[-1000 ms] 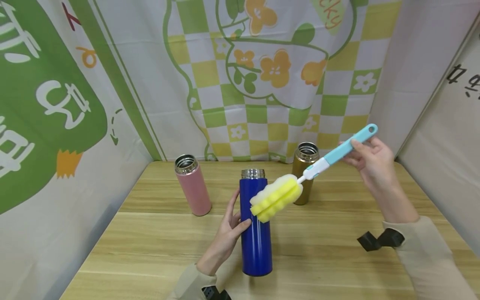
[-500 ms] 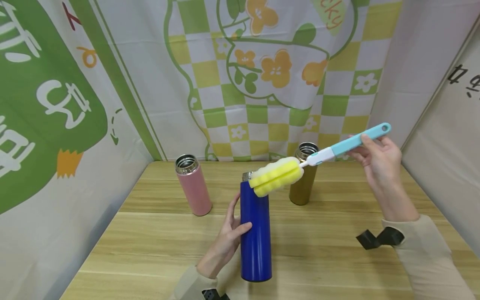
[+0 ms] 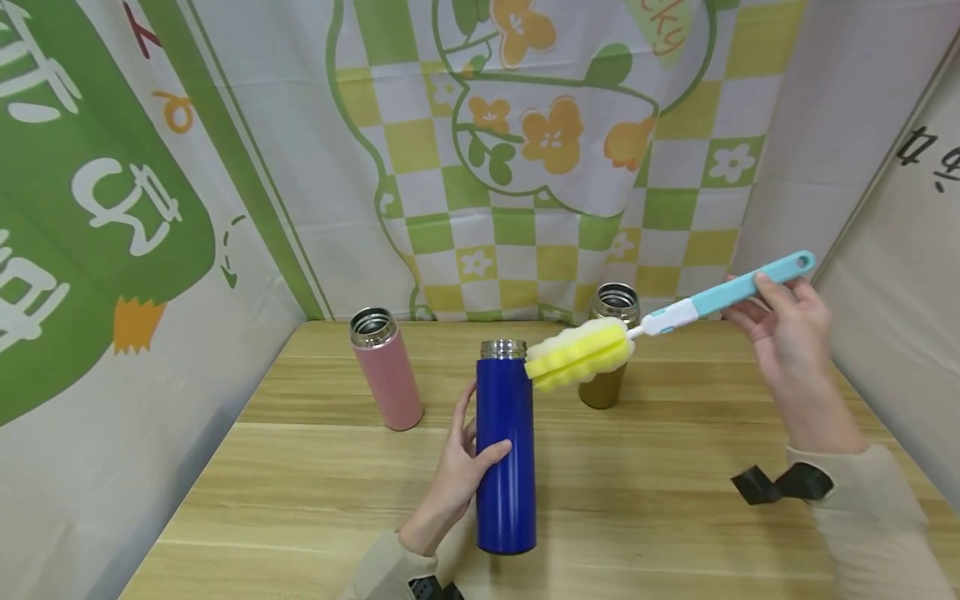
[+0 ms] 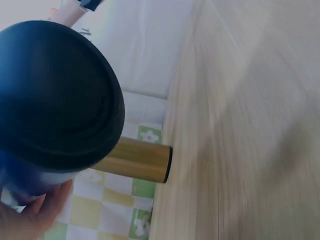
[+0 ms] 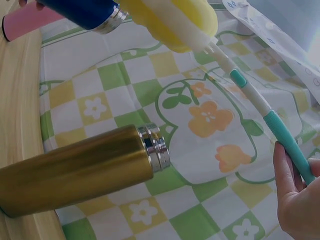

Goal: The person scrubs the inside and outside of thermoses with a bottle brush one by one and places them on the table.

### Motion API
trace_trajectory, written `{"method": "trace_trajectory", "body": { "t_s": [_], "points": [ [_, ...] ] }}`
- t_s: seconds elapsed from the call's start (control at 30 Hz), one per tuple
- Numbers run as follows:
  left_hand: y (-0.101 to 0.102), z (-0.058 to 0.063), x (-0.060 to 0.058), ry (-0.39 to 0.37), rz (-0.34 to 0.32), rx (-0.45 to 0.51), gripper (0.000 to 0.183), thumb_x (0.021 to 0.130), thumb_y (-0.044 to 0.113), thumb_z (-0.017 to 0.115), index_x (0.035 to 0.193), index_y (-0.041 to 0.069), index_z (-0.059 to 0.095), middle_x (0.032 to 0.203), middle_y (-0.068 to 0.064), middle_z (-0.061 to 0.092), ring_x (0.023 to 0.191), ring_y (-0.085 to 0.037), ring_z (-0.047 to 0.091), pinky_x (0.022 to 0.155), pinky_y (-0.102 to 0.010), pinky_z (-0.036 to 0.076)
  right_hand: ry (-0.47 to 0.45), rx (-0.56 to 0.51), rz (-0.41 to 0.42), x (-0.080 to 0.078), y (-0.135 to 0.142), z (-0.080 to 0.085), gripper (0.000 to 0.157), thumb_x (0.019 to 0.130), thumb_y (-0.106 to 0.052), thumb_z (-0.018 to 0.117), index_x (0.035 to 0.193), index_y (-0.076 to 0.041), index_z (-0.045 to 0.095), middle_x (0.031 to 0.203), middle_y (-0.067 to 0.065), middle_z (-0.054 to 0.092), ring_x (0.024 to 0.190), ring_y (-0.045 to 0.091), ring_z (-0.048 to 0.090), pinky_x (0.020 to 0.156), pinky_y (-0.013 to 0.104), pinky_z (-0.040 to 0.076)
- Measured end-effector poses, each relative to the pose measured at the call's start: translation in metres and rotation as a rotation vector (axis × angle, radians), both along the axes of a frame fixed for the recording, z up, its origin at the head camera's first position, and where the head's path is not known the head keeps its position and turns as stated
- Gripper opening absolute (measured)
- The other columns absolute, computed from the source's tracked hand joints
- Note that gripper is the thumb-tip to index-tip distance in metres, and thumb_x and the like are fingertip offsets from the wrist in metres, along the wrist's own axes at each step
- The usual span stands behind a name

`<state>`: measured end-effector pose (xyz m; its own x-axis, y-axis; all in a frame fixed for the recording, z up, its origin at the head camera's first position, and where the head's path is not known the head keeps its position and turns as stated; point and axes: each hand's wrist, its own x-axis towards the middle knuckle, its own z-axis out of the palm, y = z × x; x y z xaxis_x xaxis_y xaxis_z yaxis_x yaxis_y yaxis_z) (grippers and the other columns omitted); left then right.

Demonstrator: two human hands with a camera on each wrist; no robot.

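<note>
My left hand (image 3: 455, 479) grips a blue thermos bottle (image 3: 506, 458) around its middle and holds it upright, lidless, with its steel neck bare. The left wrist view shows the bottle's dark base (image 4: 57, 95) raised above the table. Between thumb and fingers of my right hand (image 3: 791, 333) is the light-blue handle of a bottle brush (image 3: 752, 283). Its yellow and white sponge head (image 3: 581, 357) points left, its tip right beside the blue bottle's shoulder. Behind the sponge stands a gold thermos bottle (image 3: 602, 390), lidless too, partly covered in the head view.
A pink thermos bottle (image 3: 388, 371), also lidless, stands at the back left of the wooden table (image 3: 315, 492). A printed checked cloth (image 3: 480, 225) hangs behind the table's far edge, with white cloth walls on both sides.
The brush has moved right, its sponge now beside the blue bottle instead of in front of it. The blue bottle shifted slightly left. The pink and gold bottles stayed put.
</note>
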<state>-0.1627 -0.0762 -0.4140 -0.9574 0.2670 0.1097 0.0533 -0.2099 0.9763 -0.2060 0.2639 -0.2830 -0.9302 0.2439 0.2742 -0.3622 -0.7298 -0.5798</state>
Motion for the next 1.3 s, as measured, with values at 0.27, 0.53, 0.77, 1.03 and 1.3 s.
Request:
{"method": "trace_trajectory", "body": {
  "t_s": [0.27,0.53,0.77,1.03,1.3],
  "points": [
    [-0.004,-0.005,0.000,0.021,0.011,0.017,0.074,0.087,0.014,0.053,0.141,0.031,0.006,0.120,-0.030,0.046,0.097,-0.027,0.057,0.079,-0.040,0.047,-0.011,0.014,0.037,0.004,0.008,-0.007,0.006,0.084,0.009,0.050,0.088,0.006,0.048,0.078,0.020,0.057,0.079,0.032,0.063,0.065,0.040,0.052],
    [-0.001,0.005,0.005,-0.128,-0.017,0.155,0.061,0.090,0.019,0.043,0.139,0.032,0.009,0.118,-0.021,0.045,0.093,-0.023,0.057,0.078,-0.041,0.046,0.009,0.041,0.055,0.008,0.011,-0.012,0.003,0.084,0.009,0.050,0.086,0.007,0.049,0.080,0.020,0.057,0.080,0.033,0.063,0.067,0.040,0.051],
    [-0.001,0.007,0.004,-0.186,-0.043,0.125,0.071,0.087,0.019,0.051,0.136,0.041,0.006,0.124,-0.023,0.039,0.095,-0.026,0.056,0.079,-0.043,0.045,0.012,0.035,0.076,0.007,0.010,-0.014,0.003,0.084,0.009,0.049,0.087,0.007,0.050,0.080,0.020,0.057,0.080,0.033,0.063,0.067,0.040,0.051],
    [-0.003,0.003,0.003,-0.097,-0.013,0.065,0.076,0.084,0.017,0.056,0.138,0.038,0.007,0.120,-0.023,0.047,0.095,-0.026,0.057,0.078,-0.042,0.047,0.014,0.039,0.070,0.006,0.008,-0.013,0.006,0.083,0.009,0.051,0.089,0.007,0.049,0.079,0.021,0.057,0.080,0.033,0.063,0.067,0.041,0.051],
    [-0.006,-0.005,0.002,-0.016,-0.027,0.026,0.072,0.084,0.010,0.057,0.140,0.029,0.017,0.125,-0.024,0.045,0.104,-0.026,0.052,0.083,-0.040,0.045,0.007,0.040,0.041,0.000,-0.001,-0.003,0.006,0.083,0.009,0.051,0.089,0.006,0.049,0.079,0.018,0.056,0.081,0.032,0.063,0.068,0.040,0.051]
  ]
}}
